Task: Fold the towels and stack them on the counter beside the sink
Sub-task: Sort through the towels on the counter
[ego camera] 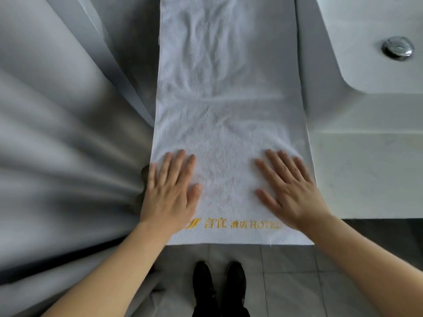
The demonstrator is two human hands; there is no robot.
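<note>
Black shoes (218, 287) stand on the tiled floor (286, 271). Above them, the left hand (170, 191) and right hand (289, 188) press flat, fingers straight, on a white hotel towel (226, 92) spread lengthwise along the bench (366, 170), its gold-lettered hem nearest, left of the sink (375, 37).

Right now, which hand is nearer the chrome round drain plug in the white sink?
Right. The right hand lies flat on the white towel near its sink-side edge, below the chrome drain plug. The left hand presses the towel's opposite edge, farther from the plug.
</note>
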